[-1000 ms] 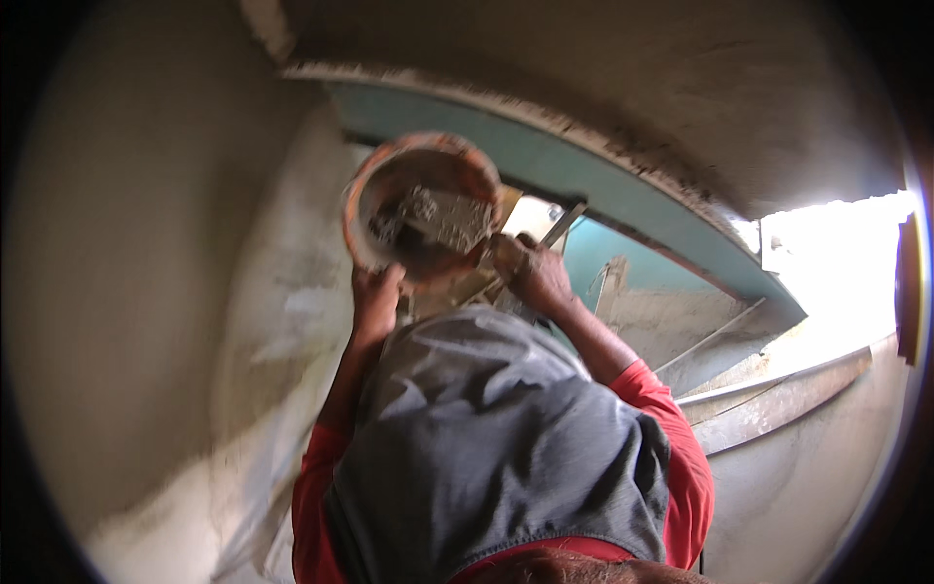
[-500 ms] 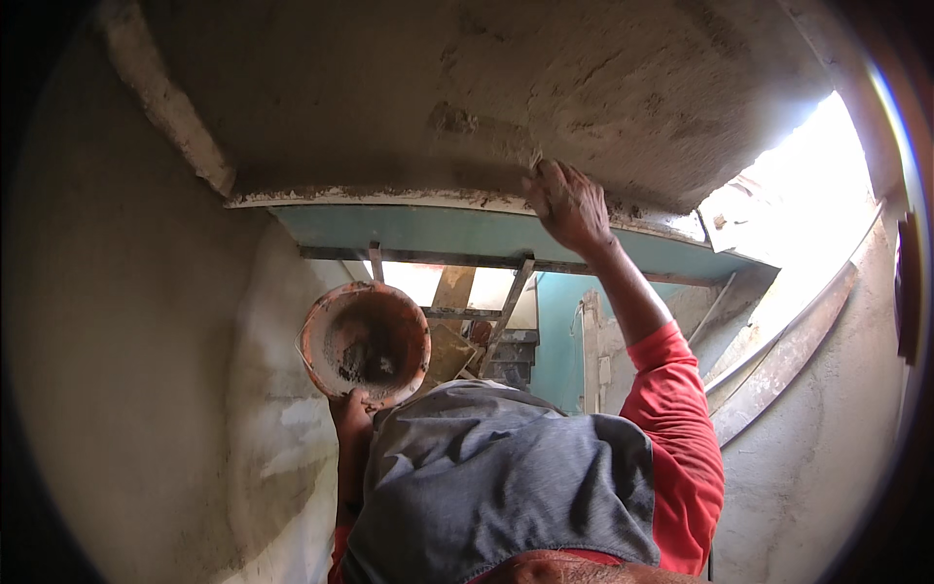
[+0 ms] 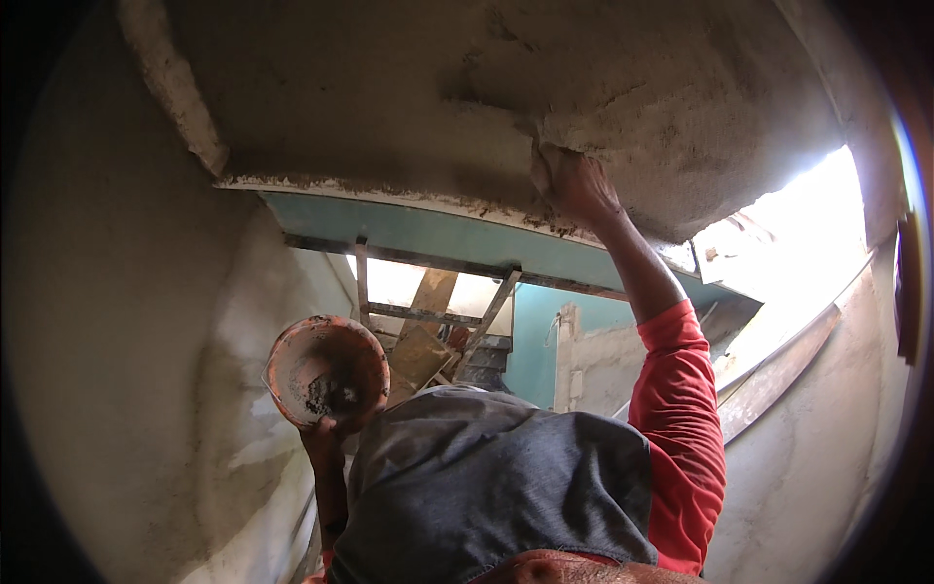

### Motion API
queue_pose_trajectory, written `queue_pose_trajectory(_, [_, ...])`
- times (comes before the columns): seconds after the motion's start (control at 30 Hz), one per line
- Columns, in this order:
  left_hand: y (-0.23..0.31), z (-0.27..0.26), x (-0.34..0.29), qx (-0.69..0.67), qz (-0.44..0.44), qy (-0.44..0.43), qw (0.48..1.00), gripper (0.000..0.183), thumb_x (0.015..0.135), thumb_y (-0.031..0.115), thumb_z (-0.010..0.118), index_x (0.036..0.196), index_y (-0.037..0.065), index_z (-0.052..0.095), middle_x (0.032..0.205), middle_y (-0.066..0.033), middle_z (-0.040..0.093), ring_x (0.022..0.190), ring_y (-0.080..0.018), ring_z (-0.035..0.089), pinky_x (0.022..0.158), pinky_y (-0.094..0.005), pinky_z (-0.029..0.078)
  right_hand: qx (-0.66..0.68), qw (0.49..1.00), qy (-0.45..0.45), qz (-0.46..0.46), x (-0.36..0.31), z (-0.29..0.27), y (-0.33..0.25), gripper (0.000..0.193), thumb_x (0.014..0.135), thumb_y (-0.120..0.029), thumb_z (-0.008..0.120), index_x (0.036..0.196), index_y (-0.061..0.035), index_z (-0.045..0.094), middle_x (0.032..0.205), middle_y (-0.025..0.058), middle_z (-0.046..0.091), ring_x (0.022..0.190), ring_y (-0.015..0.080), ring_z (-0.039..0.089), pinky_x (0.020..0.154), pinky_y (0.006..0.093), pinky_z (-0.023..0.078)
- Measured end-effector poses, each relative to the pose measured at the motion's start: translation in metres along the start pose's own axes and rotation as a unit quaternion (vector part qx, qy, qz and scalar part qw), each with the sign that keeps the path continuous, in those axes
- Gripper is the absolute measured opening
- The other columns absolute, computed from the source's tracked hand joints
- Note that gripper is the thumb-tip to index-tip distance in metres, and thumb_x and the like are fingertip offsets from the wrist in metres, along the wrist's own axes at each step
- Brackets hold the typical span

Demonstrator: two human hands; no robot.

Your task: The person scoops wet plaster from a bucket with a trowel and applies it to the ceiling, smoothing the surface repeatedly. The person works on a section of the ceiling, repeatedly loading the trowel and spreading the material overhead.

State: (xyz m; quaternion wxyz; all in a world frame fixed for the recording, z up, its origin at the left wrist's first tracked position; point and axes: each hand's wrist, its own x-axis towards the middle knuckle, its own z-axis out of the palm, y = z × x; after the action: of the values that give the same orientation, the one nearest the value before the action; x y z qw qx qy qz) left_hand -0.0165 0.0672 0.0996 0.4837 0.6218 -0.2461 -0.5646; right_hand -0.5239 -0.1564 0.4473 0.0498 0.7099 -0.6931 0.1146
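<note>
Nearest, a grey garment point(image 3: 486, 487) and a red sleeve point(image 3: 681, 389) are seen. At lower left, an orange-rimmed bucket point(image 3: 311, 352) is gripped at its near rim by the left hand point(image 3: 324, 428), well apart from the coated surface; its mouth is turned up toward the camera. Only some mortar point(image 3: 326, 394) is seen at the bottom, so supply is judged low.

Further off, the right hand point(image 3: 578, 185) is raised and closed. What is taken to be a trowel point(image 3: 538, 167) is gripped, though it is mostly hidden by the fist and shade and its blade cannot be clearly made out. It is held at the grey surface point(image 3: 331, 117), near the lower edge.

Progress: most of this surface is covered. The left part is judged fairly even; ridges and rough patches are left around and right of the fist, so levelling there is judged unfinished. Along the bottom, a pale ragged strip point(image 3: 360, 187) is left uncoated.

Beyond, a teal beam point(image 3: 409, 222) and a ladder-like frame point(image 3: 486, 326) are seen.
</note>
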Motion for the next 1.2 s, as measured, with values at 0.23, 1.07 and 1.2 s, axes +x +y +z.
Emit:
queue_pose_trajectory(0.23, [0.016,0.021,-0.004,-0.049,0.011,0.016,0.999,0.027,0.080,0.004,0.058,0.106,-0.002,0.059,0.096,-0.0086,0.060,0.084,-0.0203,0.062,0.071,-0.0350,0.055,-0.002,0.999,0.044,-0.032,0.026,-0.036,0.001,0.030,0.105,-0.033,0.054,0.106,-0.0052,0.066,0.093,0.0223,0.070,0.087,0.0411,0.070,0.077,0.0509,0.054])
queue_pose_trajectory(1.07, [0.020,0.016,-0.004,-0.016,-0.016,0.012,1.000,0.056,0.079,-0.002,0.054,0.135,-0.001,0.051,0.125,-0.0131,0.059,0.102,-0.0261,0.064,0.081,-0.0394,0.058,0.390,0.909,0.074,0.129,0.020,-0.079,0.062,0.033,0.110,-0.030,0.051,0.122,-0.0025,0.066,0.084,0.0014,0.061,0.064,0.0095,0.052,0.054,0.0282,0.044])
queue_pose_trajectory(1.2, [0.017,0.016,-0.002,-0.061,0.028,-0.001,0.998,0.060,0.079,0.000,0.056,0.138,-0.001,0.049,0.125,-0.0129,0.059,0.100,-0.0275,0.065,0.080,-0.0420,0.059,0.592,0.772,0.198,0.119,0.019,-0.047,0.060,0.038,0.111,-0.036,0.048,0.121,-0.0023,0.064,0.082,0.0012,0.059,0.066,0.0102,0.053,0.056,0.0285,0.044])
